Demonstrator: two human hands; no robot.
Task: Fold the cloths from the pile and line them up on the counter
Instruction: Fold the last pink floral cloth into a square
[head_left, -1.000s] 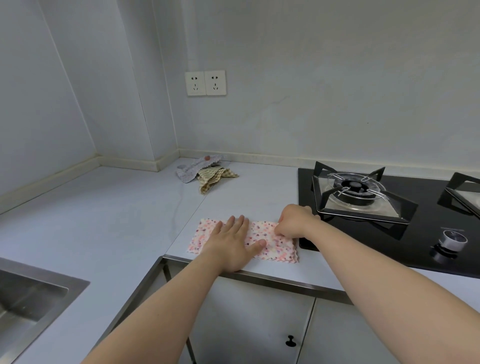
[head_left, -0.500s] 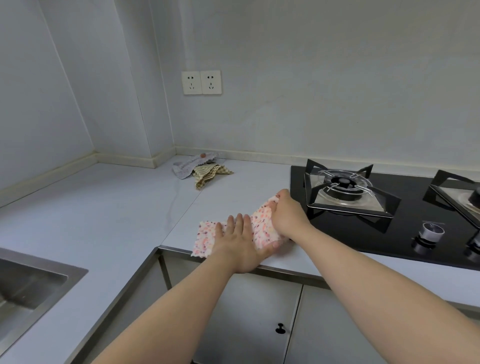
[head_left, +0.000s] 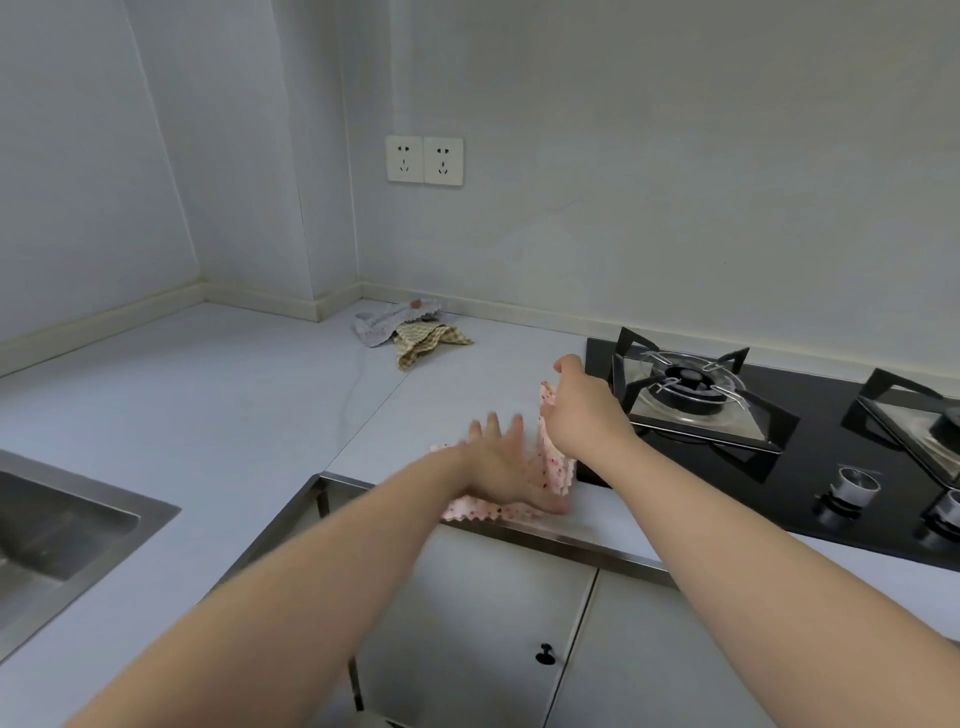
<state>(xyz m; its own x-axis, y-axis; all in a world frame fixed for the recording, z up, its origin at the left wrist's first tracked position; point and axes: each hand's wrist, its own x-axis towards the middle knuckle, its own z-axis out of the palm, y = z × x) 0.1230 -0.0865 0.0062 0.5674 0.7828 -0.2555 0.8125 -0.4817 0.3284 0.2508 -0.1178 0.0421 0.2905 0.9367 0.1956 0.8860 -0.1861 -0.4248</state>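
sink (head_left: 78, 525): steel, set in the counter's left end.
counter (head_left: 234, 395): pale, L-shaped; your arms reach over its front edge.
sockets (head_left: 424, 160): two white ones on the wall above the back corner.
pile (head_left: 413, 332): grey cloth and yellow checked cloth, crumpled at the counter's back edge, well apart from your hands.
left hand (head_left: 501, 467): blurred; fingers straight and spread, flat on the pink cloth.
pink cloth (head_left: 557, 470): dotted, at the counter's front edge, just beside the hob; right side lifted.
right hand (head_left: 576, 410): fingers curled, pinching the cloth's raised edge.
hob (head_left: 737, 478): black glass, right end of the counter; burner (head_left: 685, 387) just beyond your right hand.
knobs (head_left: 852, 486): along the hob's front.
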